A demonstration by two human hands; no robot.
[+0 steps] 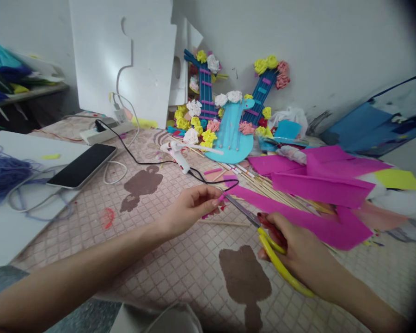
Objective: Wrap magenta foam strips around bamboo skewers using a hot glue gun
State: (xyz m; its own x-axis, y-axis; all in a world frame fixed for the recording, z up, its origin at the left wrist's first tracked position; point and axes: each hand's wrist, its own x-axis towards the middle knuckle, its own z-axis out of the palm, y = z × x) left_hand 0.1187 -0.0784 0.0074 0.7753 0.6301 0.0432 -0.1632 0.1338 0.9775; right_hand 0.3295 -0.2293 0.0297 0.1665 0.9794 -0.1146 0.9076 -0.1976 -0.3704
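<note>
So the left hand (190,206) pinches what looks like a small pink scrap (222,198); the right hand (300,243) grips yellow-handled scissors (252,217), blade tips beside it.

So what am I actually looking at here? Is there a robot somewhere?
No robot: these are a person's bare hands, seen from a camera worn on their head, looking forward and down. The left hand pinches a small pink piece. The right hand holds yellow-handled scissors, their tips close to that piece. On the patterned table cover lie a white glue gun, thin wooden sticks and magenta sheets. Farther back stands a turquoise guitar-shaped craft. To the left are a phone and purple yarn.
</note>
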